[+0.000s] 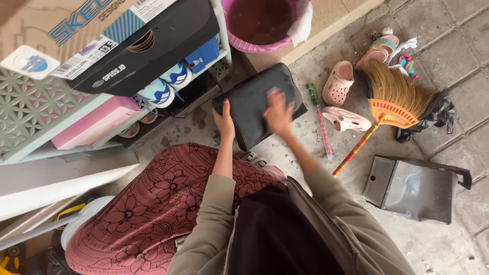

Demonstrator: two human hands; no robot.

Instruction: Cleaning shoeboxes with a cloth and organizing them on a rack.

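Black box (249,104): flat, rectangular, with a dull, dusty top; it sits on the concrete floor (438,46) just in front of the shoe rack (30,109), tilted slightly. It looks stiff and light, probably card, likely to slide on the grit, best gripped by its long edges. Left hand (224,122): closed over the near left edge, thumb on top, steadying the box. Right hand (278,113): laid on the top face, blurred; whether the fingers are flat or curled around something cannot be told. Containers: a pink bucket (265,23) at the far side, inside dark, contents not visible, a white cloth (301,23) draped over its rim; rack shelves holding blue-and-white sneakers (165,84), a pink box (94,125) and further shoe boxes; a grey dustpan (415,188) at the right, seemingly bare. Loose nearby: pink clogs (340,84), a straw broom (392,99), a black bag (435,114).
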